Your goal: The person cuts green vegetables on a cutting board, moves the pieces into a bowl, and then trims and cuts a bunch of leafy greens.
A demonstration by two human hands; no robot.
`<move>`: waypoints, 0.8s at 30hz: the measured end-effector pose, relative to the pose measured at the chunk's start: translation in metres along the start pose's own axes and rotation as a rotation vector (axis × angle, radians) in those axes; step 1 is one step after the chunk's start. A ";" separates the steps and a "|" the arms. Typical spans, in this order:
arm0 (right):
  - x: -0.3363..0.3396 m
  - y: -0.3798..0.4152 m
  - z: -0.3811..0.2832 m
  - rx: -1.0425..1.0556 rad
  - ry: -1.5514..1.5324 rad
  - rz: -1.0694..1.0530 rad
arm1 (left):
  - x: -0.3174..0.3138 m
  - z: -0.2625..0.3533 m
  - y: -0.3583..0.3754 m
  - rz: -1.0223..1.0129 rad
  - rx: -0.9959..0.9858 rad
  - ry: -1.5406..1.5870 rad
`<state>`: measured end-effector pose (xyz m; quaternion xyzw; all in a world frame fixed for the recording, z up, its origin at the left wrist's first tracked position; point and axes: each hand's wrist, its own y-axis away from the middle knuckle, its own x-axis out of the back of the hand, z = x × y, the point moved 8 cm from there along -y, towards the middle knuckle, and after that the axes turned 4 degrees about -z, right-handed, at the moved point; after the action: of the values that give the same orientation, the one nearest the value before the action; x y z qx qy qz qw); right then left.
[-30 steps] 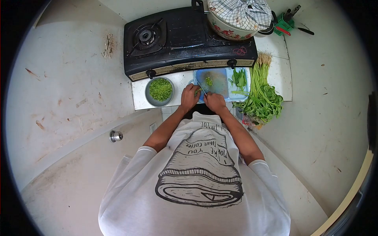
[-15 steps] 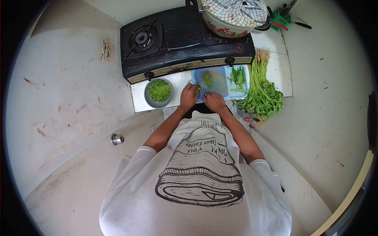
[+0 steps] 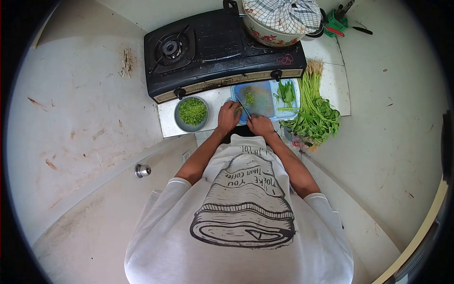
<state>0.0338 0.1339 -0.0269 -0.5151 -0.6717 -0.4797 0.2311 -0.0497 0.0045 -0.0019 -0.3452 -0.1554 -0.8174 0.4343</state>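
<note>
My right hand (image 3: pixel 260 126) is closed around the handle of a knife (image 3: pixel 243 106), whose blade points up and left over the blue cutting board (image 3: pixel 261 100). At the board's left edge my left hand (image 3: pixel 229 116) is closed on green stems (image 3: pixel 238 109), which lie right beside the blade. A small heap of chopped green pieces (image 3: pixel 249 98) rests on the board just past the knife. Several loose green leaves (image 3: pixel 286 93) lie on the light blue tray (image 3: pixel 293 113) at the board's right. My fingers hide most of the held stems and the knife handle.
A grey bowl (image 3: pixel 177 119) of chopped greens stands left of my hands. Behind the board is a black gas stove (image 3: pixel 220 42) bearing a cloth-covered pot (image 3: pixel 272 37). A large bunch of leafy greens (image 3: pixel 316 111) lies at the right. A green basket (image 3: pixel 336 24) stands at the back right.
The view has shifted slightly. Both hands stay at nearly the same place on the board, with the knife still against the stems.
</note>
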 end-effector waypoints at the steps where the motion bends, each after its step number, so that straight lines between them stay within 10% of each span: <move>1: -0.001 0.000 0.001 -0.006 0.004 -0.002 | 0.000 0.000 0.001 0.003 0.004 0.001; 24: -0.006 0.014 0.009 -0.020 0.051 -0.069 | 0.004 -0.002 0.003 0.065 0.010 0.000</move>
<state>0.0501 0.1388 -0.0304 -0.4817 -0.6782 -0.5069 0.2262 -0.0497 -0.0010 -0.0001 -0.3478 -0.1480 -0.8021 0.4624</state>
